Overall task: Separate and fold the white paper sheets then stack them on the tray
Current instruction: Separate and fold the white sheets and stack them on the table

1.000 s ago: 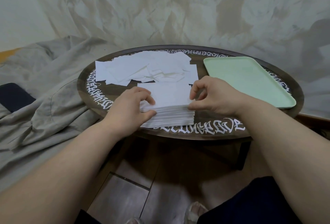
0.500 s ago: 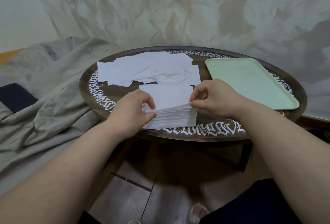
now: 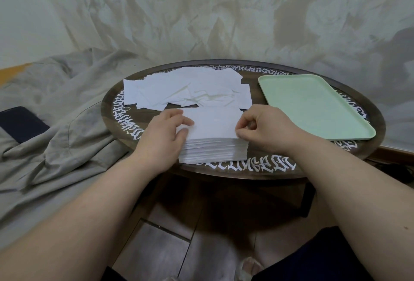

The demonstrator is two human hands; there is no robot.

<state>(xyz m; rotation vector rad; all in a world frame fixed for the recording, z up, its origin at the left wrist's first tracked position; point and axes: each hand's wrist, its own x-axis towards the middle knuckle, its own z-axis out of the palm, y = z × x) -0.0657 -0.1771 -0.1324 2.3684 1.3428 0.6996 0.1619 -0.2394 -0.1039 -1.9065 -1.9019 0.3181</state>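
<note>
Tabletop paper stack [image 3: 214, 149] lies long-side left-to-right.

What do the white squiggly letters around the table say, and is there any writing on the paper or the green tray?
Table: a band of ornate white lettering runs round its rim, but it is too stylised and distorted to read.
Stack of white paper: no writing visible.
Loose sheets behind the stack: no writing visible.
Green tray: no words or labels.
Dark flat object on the cloth at left: no text visible.

Hands [image 3: 163, 137] (both) on paper stack [image 3: 214, 148]
</note>
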